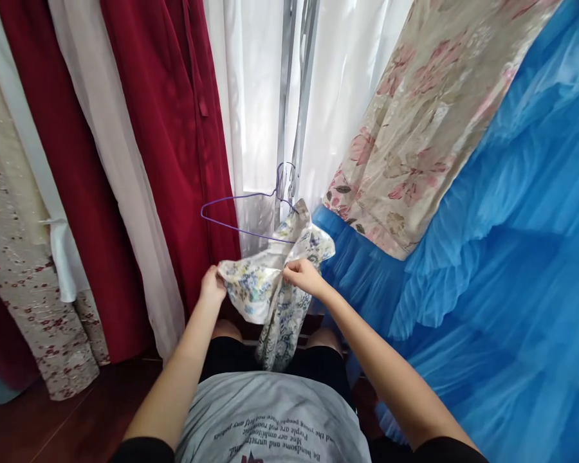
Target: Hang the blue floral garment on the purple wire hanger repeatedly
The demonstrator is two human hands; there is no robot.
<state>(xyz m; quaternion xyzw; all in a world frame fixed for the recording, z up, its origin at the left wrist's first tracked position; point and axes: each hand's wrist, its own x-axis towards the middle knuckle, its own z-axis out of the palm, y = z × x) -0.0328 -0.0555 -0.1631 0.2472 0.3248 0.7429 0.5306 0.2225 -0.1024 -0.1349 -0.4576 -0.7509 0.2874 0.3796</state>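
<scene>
A white garment with a blue, yellow and green floral print (pixel 255 283) hangs in front of me from one side of a purple wire hanger (pixel 236 196). The hanger's right arm goes into the garment, while its left arm is bare. My left hand (pixel 213 284) is closed on the garment's left edge and pulls it out sideways. With closed fingers, my right hand (pixel 303 275) pinches the cloth near the middle, below the hanger. The garment's lower part drops down between my knees. Its fold hides some of the hanger's right side.
Dark red curtains or dresses (pixel 168 128) hang at the left beside a pale floral dress (pixel 9 257). A pink-flowered beige garment (pixel 415 141) and a full blue tulle dress (pixel 506 276) fill the right. White sheer curtains (pixel 258 96) hang behind. The floor (pixel 87 424) is dark reddish.
</scene>
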